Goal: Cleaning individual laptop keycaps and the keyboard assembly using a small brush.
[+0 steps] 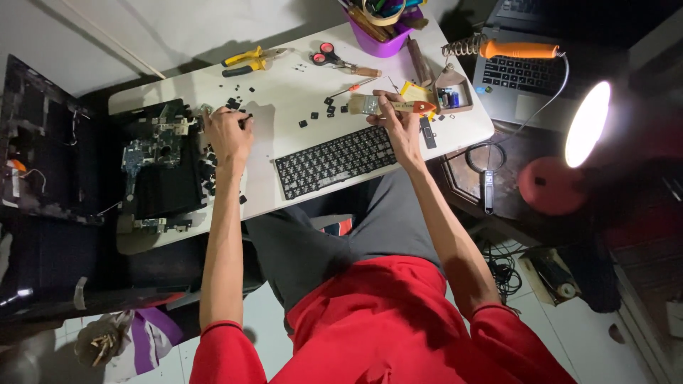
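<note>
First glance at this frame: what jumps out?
The stripped black keyboard lies mid-table between both hands, with loose keycaps scattered above it. The right hand grips a paintbrush just past the keyboard's far right corner; the left hand reaches toward the opened laptop base at the table's left end. A lit lamp glares at the right edge.

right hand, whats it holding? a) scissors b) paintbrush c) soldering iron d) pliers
b: the right hand grips a paintbrush just above the keyboard, while the scissors, pliers and soldering iron lie untouched farther up.
</note>
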